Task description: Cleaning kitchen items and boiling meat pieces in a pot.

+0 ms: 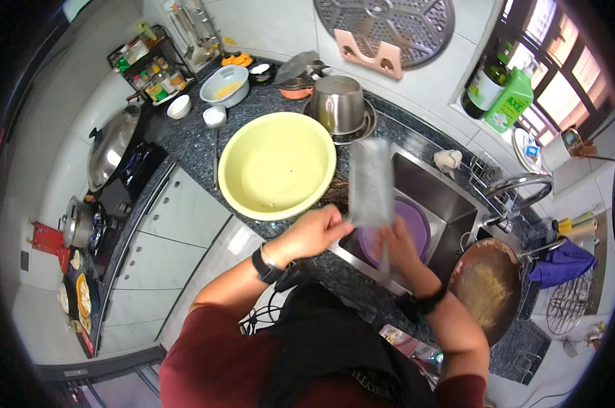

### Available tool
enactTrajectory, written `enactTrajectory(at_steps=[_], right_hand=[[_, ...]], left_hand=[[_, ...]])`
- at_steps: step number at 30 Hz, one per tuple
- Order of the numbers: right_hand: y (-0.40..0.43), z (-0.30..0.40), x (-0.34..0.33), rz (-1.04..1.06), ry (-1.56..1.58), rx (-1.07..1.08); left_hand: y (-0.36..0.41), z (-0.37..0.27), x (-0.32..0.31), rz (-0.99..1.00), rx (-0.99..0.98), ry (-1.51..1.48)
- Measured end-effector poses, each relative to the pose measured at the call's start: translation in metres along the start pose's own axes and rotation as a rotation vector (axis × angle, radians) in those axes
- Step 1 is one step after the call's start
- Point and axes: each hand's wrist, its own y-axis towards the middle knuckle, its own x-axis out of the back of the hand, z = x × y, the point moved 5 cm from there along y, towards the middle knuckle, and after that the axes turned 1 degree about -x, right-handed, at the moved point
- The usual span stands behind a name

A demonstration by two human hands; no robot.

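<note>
My right hand (400, 244) grips the handle of a broad metal cleaver (371, 183), its blade pointing away from me and blurred. My left hand (315, 232) is curled with its fingertips at the blade's lower left corner; whether they pinch it is unclear. The cleaver is over the left edge of a steel sink (440, 196). Partly hidden under my right hand, a purple basin (412, 224) sits in the sink. A large pale yellow basin (272, 163) stands on the dark counter (185, 130) left of the blade, a small dark speck inside it.
An upturned steel pot (338, 104) stands behind the basin. Right of the sink are a curved faucet (524, 183) and a worn wok (488, 290). A lidded wok (115, 145) is on the stove at left. Nearby are a grey bowl of pale strips (226, 86) and a small white bowl (179, 107).
</note>
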Motion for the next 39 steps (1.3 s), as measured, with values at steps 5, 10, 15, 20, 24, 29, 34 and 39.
enactTrajectory(at_steps=[5, 10, 15, 20, 24, 29, 34, 39], right_hand=[[0.076, 0.020, -0.144, 0.161, 0.192, 0.001], [0.101, -0.001, -0.217, 0.227, 0.244, -0.238], [0.150, -0.002, -0.159, 0.572, 0.206, 0.007], [0.211, 0.057, 0.091, -0.650, -0.948, 0.857], [0.230, 0.035, 0.224, -0.934, -1.428, 0.391], [0.246, 0.032, 0.230, -0.802, -1.188, 0.258], [0.235, 0.091, 0.099, -0.222, -0.655, 0.500], [0.194, 0.109, -0.098, 0.127, -0.794, 0.892]], left_hand=[[-0.045, 0.013, 0.031, -0.013, 0.169, -0.093], [-0.054, 0.050, 0.074, -0.188, 0.276, -0.229], [-0.055, 0.080, 0.115, -0.201, 0.364, 0.165], [-0.036, 0.091, 0.148, -0.156, 0.235, 0.380], [-0.017, 0.102, 0.168, -0.045, 0.123, 0.653], [0.002, 0.133, 0.180, 0.042, 0.287, 0.924], [0.005, 0.142, 0.184, 0.000, 0.388, 1.003], [0.002, 0.123, 0.203, -0.154, 0.253, 1.067]])
